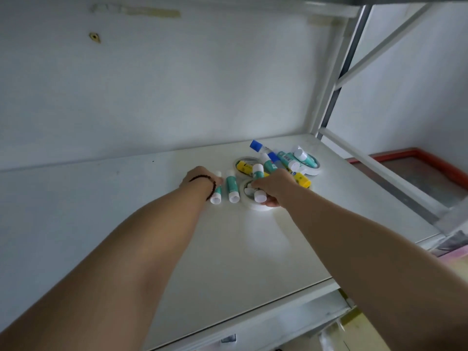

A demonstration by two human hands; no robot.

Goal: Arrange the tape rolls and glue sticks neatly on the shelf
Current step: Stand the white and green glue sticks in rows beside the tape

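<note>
On the white shelf [228,249] lies a pile of teal, yellow and blue-capped glue sticks [283,160] on top of white tape rolls [312,171]. My left hand [201,177], with a dark bead bracelet, grips a teal glue stick [217,195] lying at the left. A second teal glue stick [232,190] lies beside it, apart from the hand. My right hand [274,184] reaches into a white tape roll [255,205] and holds a glue stick with a white cap [260,197] there.
The shelf's back wall is close behind the pile. A white metal upright and diagonal brace [329,97] stand at the right rear corner. A red-framed panel [417,171] lies lower right. The shelf's front edge [253,323] runs below my forearms.
</note>
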